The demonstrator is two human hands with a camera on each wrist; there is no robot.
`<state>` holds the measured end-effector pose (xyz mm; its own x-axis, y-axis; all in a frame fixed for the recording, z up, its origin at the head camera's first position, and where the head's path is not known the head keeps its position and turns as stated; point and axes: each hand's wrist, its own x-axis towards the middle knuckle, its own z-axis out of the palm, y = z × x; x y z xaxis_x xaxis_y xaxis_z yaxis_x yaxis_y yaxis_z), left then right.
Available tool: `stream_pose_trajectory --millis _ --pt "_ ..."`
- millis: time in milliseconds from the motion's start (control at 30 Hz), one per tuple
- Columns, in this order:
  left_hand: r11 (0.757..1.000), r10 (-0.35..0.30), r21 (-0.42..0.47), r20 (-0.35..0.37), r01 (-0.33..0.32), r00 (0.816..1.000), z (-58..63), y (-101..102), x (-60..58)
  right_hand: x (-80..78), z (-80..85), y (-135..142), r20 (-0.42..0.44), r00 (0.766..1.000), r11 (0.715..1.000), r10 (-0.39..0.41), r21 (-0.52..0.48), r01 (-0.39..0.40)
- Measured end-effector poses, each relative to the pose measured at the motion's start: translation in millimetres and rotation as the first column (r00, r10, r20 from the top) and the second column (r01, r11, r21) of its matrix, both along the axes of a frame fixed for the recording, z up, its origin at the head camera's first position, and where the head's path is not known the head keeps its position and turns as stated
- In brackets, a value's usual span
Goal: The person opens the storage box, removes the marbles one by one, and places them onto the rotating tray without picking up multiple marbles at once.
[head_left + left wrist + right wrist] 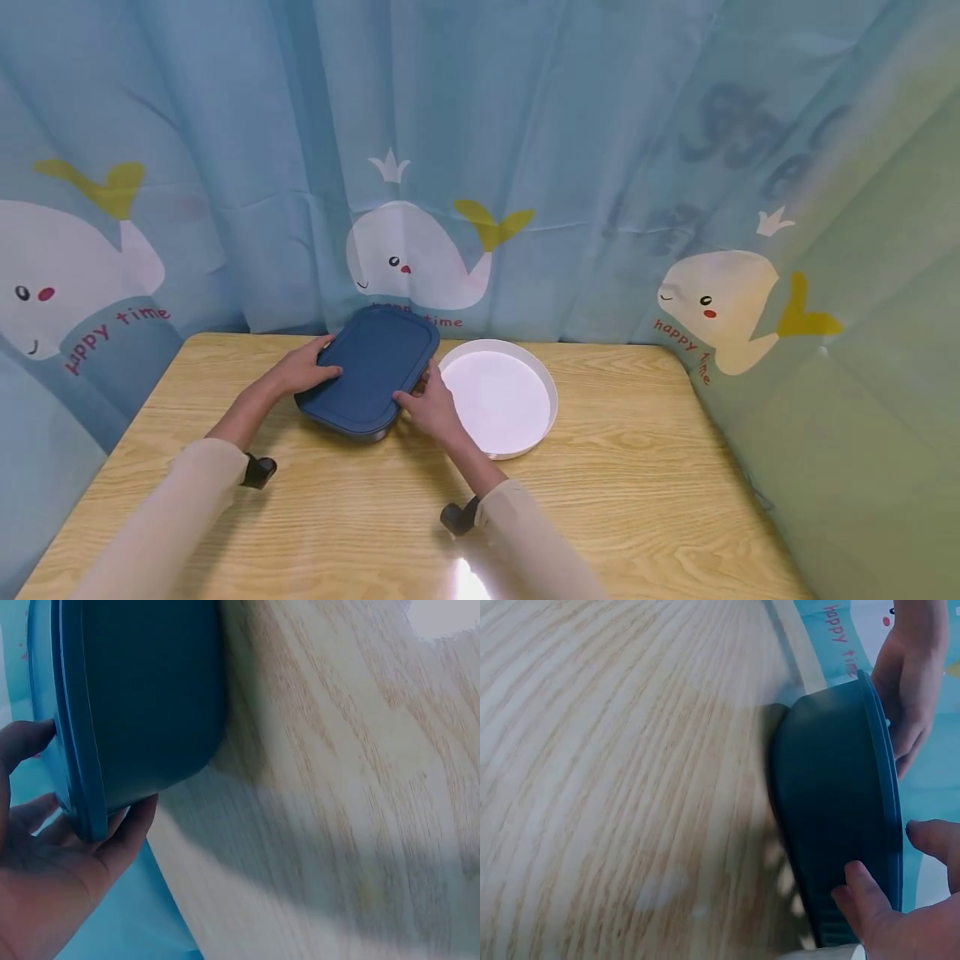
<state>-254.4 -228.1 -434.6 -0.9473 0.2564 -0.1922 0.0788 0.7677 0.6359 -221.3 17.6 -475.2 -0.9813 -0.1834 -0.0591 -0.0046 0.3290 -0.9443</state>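
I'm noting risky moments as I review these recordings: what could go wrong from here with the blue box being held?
1. The right grip is close beside the white tray, so it might bump the tray if the blue box moves that way.
2. The left grip has its thumb on the lid, so a loose lid might shift; whether it is fastened cannot be told.

Blue curtain, whale prints, greenish at right; wood-grain table, bright glare on surface.
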Motion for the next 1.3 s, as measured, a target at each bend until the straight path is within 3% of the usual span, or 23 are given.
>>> stream_pose_trajectory --millis 167,300,533,733,933,1300 --pt "0.998 0.011 0.068 0.036 -0.014 0.999 -0.5 -4 0.2 1.8 0.5 -3 0.009 1.0 1.0 -0.018 0.004 0.018" --pt "0.984 0.003 0.178 0.131 -0.027 0.991 -3.5 -11 -1.1 2.3 1.7 -6 0.033 0.999 0.999 -0.031 0.023 0.03" --pt "0.93 -0.028 0.355 0.328 -0.096 0.944 -5.1 -17 -0.9 2.9 3.5 -13 0.093 0.994 0.998 -0.059 -0.01 0.06" --pt "0.915 -0.01 0.374 0.397 -0.151 0.918 0.8 -14 3.2 2.7 2.6 -17 0.176 0.982 0.982 -0.063 -0.167 0.093" --pt "0.908 0.009 0.368 0.463 -0.202 0.886 7.1 -11 7.5 2.9 5.2 -16 0.19 0.979 0.978 -0.068 -0.179 0.103" --pt "0.897 -0.012 0.397 0.463 -0.194 0.886 13.3 -16 15.9 1.5 7.7 -12 0.208 0.976 0.982 -0.055 -0.166 0.091"
